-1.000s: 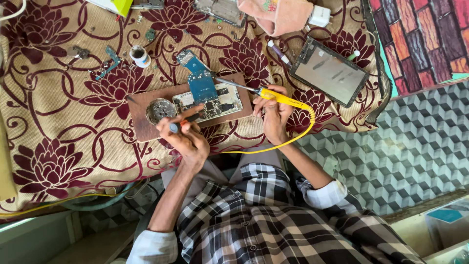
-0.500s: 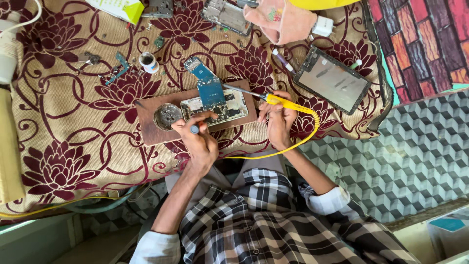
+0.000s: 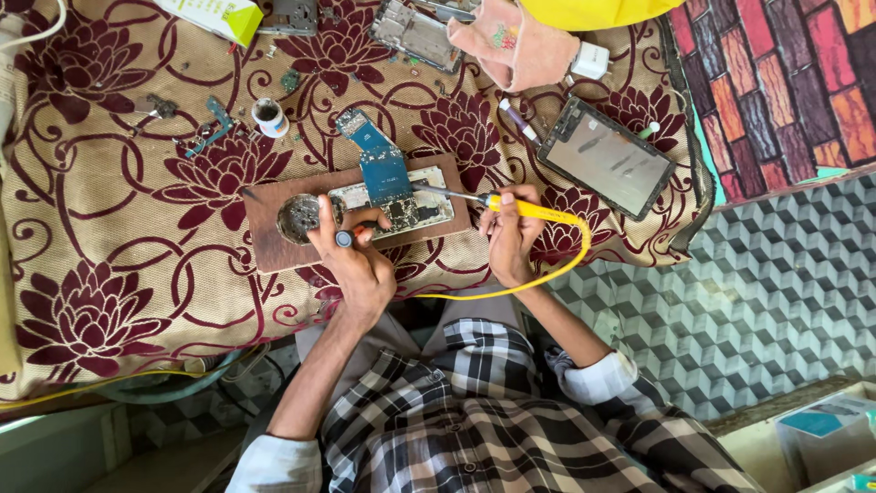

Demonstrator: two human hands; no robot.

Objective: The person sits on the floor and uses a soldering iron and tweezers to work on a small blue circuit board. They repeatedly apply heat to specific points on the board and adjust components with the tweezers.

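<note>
Circuit board (image 3: pixel 394 196): I see it lying on a brown wooden board (image 3: pixel 274 239) on the tabletop, a blue part (image 3: pixel 381 164) lying over its upper edge.
Soldering iron (image 3: pixel 525 209): yellow handle, metal tip reaching left onto the circuit board; a yellow cord (image 3: pixel 511 288) loops below it.
Right hand (image 3: pixel 511 239): my grip is clamped on the soldering iron's handle.
Left hand (image 3: pixel 358 265): fingers closed around a small dark tool (image 3: pixel 345 238), resting on the wooden board.
Round metal tin (image 3: pixel 299 217): on the wooden board, just left of the left hand.
Tablet (image 3: pixel 607 157): lies face up, to the right.
Cloth (image 3: pixel 119 274): maroon flowers, covers the tabletop.
</note>
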